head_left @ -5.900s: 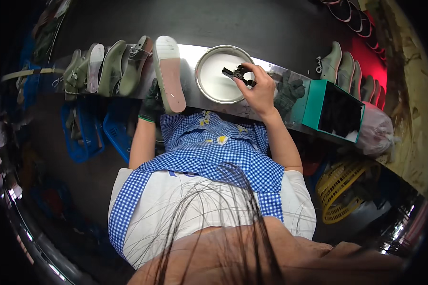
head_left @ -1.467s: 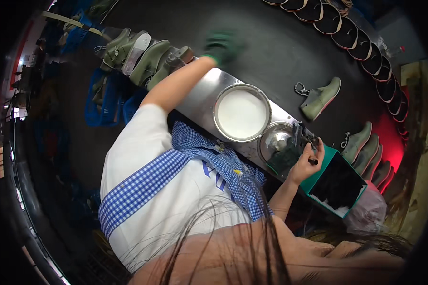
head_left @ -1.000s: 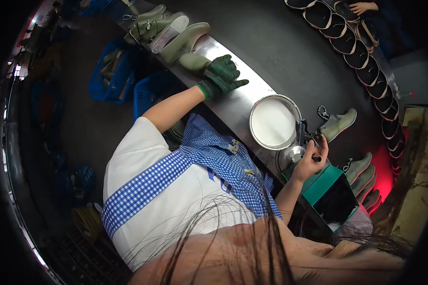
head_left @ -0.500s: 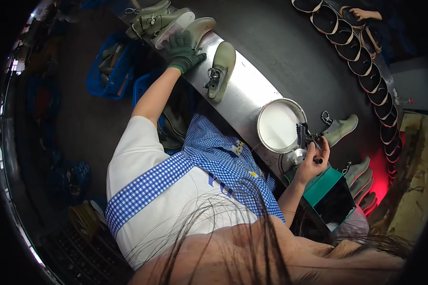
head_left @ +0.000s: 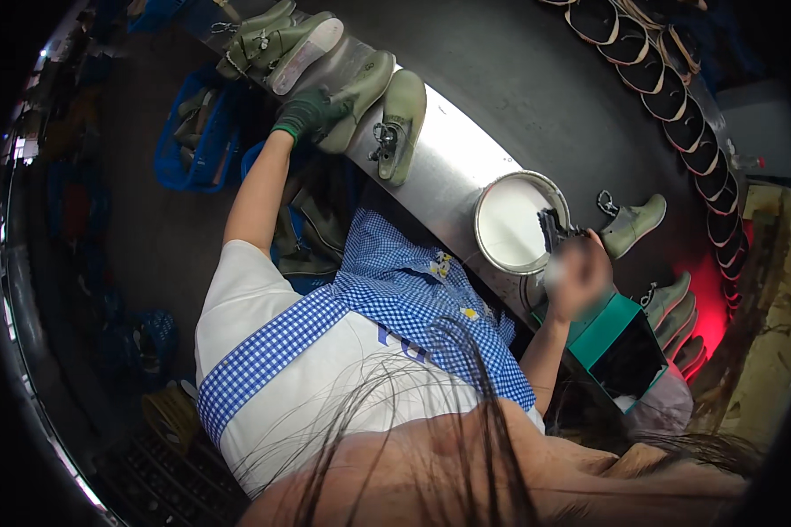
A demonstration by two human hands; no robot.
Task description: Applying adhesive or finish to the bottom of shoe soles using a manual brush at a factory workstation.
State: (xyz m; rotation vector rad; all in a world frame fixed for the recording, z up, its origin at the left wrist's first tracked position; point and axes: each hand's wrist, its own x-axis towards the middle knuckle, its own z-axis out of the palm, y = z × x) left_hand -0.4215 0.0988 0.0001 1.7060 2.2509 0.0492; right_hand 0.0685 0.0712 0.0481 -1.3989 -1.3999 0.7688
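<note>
Two hands: both busy.
Left hand [head_left: 312, 110]: gloved, grip clamped on an olive shoe [head_left: 360, 92] at the surface's [head_left: 453, 167] near edge.
Right hand [head_left: 576, 277]: blurred, grip closed around a dark brush [head_left: 551, 230] over the white bowl [head_left: 511, 224].

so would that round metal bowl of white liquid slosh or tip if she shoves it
Probably sloshes: the round metal bowl holds white liquid fairly near its rim. Its wide, shallow shape looks unlikely to tip, and it would likely slide easily on the smooth metal bench.
</note>
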